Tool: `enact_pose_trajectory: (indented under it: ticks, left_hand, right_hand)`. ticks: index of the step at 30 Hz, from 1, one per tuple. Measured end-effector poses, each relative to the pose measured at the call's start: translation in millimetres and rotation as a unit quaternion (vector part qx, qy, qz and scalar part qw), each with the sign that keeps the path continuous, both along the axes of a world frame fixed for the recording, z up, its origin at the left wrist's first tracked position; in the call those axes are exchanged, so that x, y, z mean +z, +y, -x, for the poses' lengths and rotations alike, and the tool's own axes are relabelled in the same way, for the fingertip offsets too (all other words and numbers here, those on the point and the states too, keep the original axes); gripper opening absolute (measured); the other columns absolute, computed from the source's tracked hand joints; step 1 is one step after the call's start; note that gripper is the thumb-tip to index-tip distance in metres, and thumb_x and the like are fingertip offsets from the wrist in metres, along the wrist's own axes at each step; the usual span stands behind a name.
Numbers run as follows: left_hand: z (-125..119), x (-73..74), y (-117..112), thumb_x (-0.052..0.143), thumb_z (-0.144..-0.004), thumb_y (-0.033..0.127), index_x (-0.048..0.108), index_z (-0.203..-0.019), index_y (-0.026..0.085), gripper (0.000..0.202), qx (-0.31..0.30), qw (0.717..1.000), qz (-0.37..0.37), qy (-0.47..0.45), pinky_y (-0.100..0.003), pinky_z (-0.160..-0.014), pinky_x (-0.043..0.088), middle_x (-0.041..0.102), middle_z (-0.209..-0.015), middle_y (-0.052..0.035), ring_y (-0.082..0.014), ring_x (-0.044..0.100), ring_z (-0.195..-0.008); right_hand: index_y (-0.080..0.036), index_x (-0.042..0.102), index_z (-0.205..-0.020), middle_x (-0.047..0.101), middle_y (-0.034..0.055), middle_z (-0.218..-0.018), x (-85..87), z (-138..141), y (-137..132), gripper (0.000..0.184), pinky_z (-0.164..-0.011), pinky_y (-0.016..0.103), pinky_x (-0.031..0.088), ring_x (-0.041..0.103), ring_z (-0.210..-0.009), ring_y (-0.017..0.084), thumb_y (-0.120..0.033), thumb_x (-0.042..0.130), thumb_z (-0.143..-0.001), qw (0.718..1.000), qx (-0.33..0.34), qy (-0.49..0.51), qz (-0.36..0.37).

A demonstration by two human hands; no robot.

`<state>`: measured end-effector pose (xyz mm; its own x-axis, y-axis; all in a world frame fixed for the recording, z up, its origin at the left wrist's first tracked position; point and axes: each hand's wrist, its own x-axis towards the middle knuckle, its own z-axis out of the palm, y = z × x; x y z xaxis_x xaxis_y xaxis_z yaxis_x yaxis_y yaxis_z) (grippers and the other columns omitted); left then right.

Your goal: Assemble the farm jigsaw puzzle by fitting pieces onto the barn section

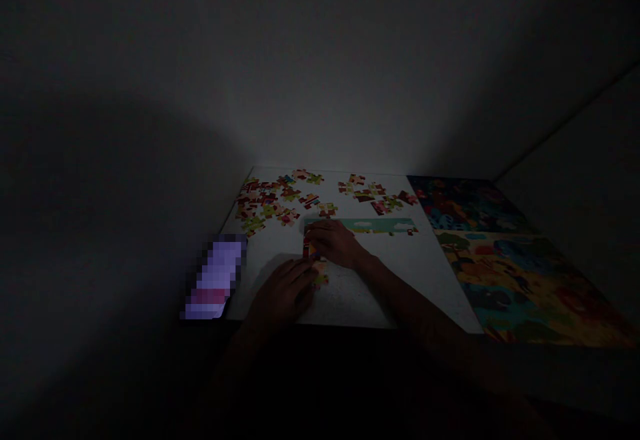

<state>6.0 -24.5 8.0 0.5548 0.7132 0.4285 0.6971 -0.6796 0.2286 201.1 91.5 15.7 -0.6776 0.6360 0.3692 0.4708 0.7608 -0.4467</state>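
Joined puzzle (383, 225) L-shaped: long axis left-right, short leg (321, 279) toward person. Left hand (284, 293), right hand (336, 241) over short leg; cannot tell grip. Open room toward table's (425, 287) right edge.

on my feed this reads as a dim room, likely in a home, though i can't be certain: a plain wall (330, 73) stands right behind a white table (430, 260), jigsaw pieces (270, 211) lie scattered on it, colourful animal pictures (515, 273) lie to the right, and a pixelated screen (217, 267) glows at the left.
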Motion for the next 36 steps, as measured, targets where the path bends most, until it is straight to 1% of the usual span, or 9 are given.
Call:
enact_pose_trajectory:
  ticks: [4,7,13,17,19,22,26,32,36]
  left_hand:
    - [-2,5.9,-4,0.052,-0.096,0.025,0.066,-0.112,0.018,0.023,0.001,0.999,-0.030,-0.017,-0.039,-0.101,0.053,0.069,-0.122,-0.0092,-0.0214,0.064,-0.113]
    - [-3,9.7,-7,0.051,-0.096,0.024,0.066,-0.109,0.017,0.020,0.004,0.999,-0.042,-0.027,-0.040,-0.100,0.053,0.070,-0.118,-0.0098,-0.0210,0.064,-0.110]
    - [-1,8.5,-11,0.056,-0.095,0.024,0.063,-0.116,0.019,0.024,0.008,0.999,0.003,-0.034,-0.040,-0.099,0.053,0.069,-0.120,-0.0088,-0.0213,0.063,-0.112]
    - [0,9.0,-10,0.057,-0.094,0.029,0.061,-0.123,0.019,0.031,0.001,0.999,0.022,-0.044,-0.039,-0.098,0.053,0.067,-0.121,-0.0096,-0.0218,0.062,-0.113]
    - [-1,10.2,-10,0.058,-0.094,0.031,0.059,-0.127,0.018,0.035,-0.002,0.999,0.017,-0.045,-0.039,-0.099,0.052,0.067,-0.122,-0.0103,-0.0224,0.061,-0.114]
    - [-2,11.7,-10,0.059,-0.093,0.032,0.059,-0.126,0.018,0.036,0.000,0.999,0.011,-0.047,-0.039,-0.098,0.052,0.066,-0.121,-0.0102,-0.0228,0.060,-0.113]
    - [-2,12.3,-11,0.059,-0.093,0.033,0.060,-0.126,0.020,0.035,0.009,0.999,0.033,-0.043,-0.041,-0.097,0.053,0.066,-0.120,-0.0093,-0.0234,0.061,-0.113]
    - [-2,13.3,-9,0.056,-0.095,0.034,0.060,-0.124,0.019,0.033,-0.001,1.000,0.026,-0.017,-0.041,-0.101,0.050,0.064,-0.129,-0.0103,-0.0241,0.059,-0.120]
    - [-3,13.1,-8,0.053,-0.096,0.034,0.061,-0.123,0.018,0.032,-0.003,1.000,0.031,0.005,-0.043,-0.102,0.049,0.066,-0.128,-0.0101,-0.0242,0.059,-0.119]
  right_hand:
    - [-0.024,0.072,-0.108,0.070,0.0081,-0.121,-5.6,2,2,0.019,-0.102,0.040,0.044,0.063,-0.115,0.022,-0.027,0.062,-0.093,1.000,0.017,-0.004,0.003]
    - [-0.024,0.072,-0.110,0.068,0.0083,-0.125,-7.4,-3,3,0.020,-0.104,0.041,0.042,0.060,-0.119,0.023,-0.029,0.063,-0.093,1.000,0.019,0.002,0.009]
    - [-0.025,0.072,-0.111,0.066,0.0093,-0.129,-11.3,-14,12,0.024,-0.105,0.043,0.043,0.059,-0.122,0.024,-0.035,0.065,-0.091,0.999,0.000,0.011,0.032]
    - [-0.024,0.069,-0.120,0.061,0.0116,-0.137,-13.5,-18,13,0.037,-0.110,0.050,0.038,0.051,-0.133,0.029,-0.041,0.070,-0.087,0.998,-0.048,-0.010,0.032]
    - [-0.024,0.067,-0.122,0.059,0.0123,-0.139,-14.3,-19,13,0.041,-0.111,0.052,0.036,0.049,-0.135,0.030,-0.043,0.071,-0.086,0.997,-0.062,-0.016,0.033]
    - [-0.024,0.066,-0.124,0.059,0.0123,-0.139,-16.5,-20,14,0.043,-0.112,0.051,0.036,0.049,-0.135,0.029,-0.044,0.070,-0.086,0.997,-0.062,-0.014,0.035]
    - [-0.024,0.067,-0.123,0.060,0.0113,-0.138,-20.9,-20,16,0.042,-0.111,0.050,0.038,0.049,-0.135,0.028,-0.044,0.070,-0.085,0.998,-0.055,0.002,0.035]
    - [-0.025,0.067,-0.122,0.059,0.0108,-0.139,-24.4,-19,19,0.042,-0.111,0.050,0.037,0.050,-0.134,0.028,-0.044,0.071,-0.084,0.998,-0.058,0.007,0.039]
    - [-0.026,0.067,-0.123,0.059,0.0108,-0.138,-24.8,-19,19,0.044,-0.111,0.050,0.038,0.049,-0.134,0.029,-0.045,0.071,-0.084,0.998,-0.057,0.005,0.040]
